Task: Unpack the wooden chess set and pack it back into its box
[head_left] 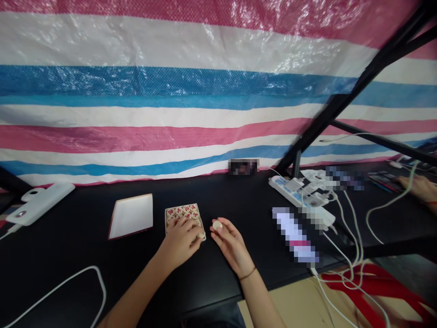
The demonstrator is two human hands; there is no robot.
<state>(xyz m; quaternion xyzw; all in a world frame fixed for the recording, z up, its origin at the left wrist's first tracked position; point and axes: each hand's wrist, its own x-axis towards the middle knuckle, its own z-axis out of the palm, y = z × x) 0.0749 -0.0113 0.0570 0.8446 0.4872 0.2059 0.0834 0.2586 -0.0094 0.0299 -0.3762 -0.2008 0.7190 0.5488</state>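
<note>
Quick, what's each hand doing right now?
Left hand: over the open box of round pieces; grip cannot be told.
Right hand: holding one round pale piece in its fingers.

- The white power strip [285, 184], with chargers plugged in, lies on the black table [191, 187].
- The striped plastic sheet [170, 82] hangs behind the power strip.
- One black metal frame [368, 75] rises slanting behind it, to the right.
- One pixelated bright device [297, 237] lies in front of it.
- One pixelated dark object [243, 166] is at its left, near the sheet.
- The white handled case [48, 205] lies far to its left.
- Another person's hand [418, 187] is at its right.
- The red fabric [385, 287] is lower, to its right.
</note>
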